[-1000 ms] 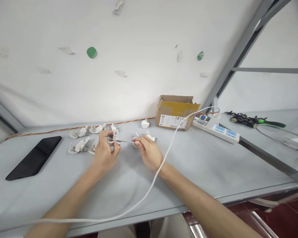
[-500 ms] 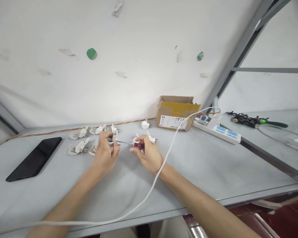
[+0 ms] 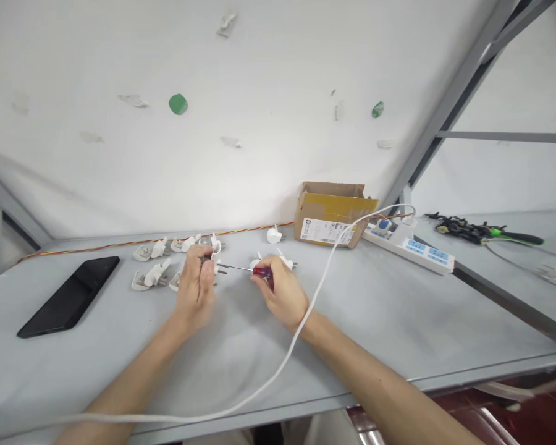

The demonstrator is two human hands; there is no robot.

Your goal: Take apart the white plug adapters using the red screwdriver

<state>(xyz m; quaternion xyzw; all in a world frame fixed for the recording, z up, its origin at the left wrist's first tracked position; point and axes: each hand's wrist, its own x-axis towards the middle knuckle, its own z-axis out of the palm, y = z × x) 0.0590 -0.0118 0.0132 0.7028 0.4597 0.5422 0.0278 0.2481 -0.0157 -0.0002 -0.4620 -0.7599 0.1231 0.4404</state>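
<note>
My left hand (image 3: 195, 292) grips a small white plug (image 3: 214, 254) just above the grey table (image 3: 398, 315). My right hand (image 3: 282, 292) holds a red-handled screwdriver (image 3: 262, 271), whose thin metal shaft reaches left to the plug in my left hand. Several more white plugs (image 3: 151, 276) lie on the table left of and behind my left hand. Another white plug part (image 3: 285, 260) lies just behind my right hand.
A black phone (image 3: 69, 296) lies at the left. A cardboard box (image 3: 331, 213) stands by the wall, a single plug (image 3: 273, 234) to its left. A white power strip (image 3: 414, 248) sits at the right; its white cable (image 3: 319, 278) crosses under my right forearm. Dark tools (image 3: 477, 230) lie far right.
My right hand has slid back along the screwdriver, so the red handle now shows. My left hand closed a little more over the plug. The view shifted slightly.
</note>
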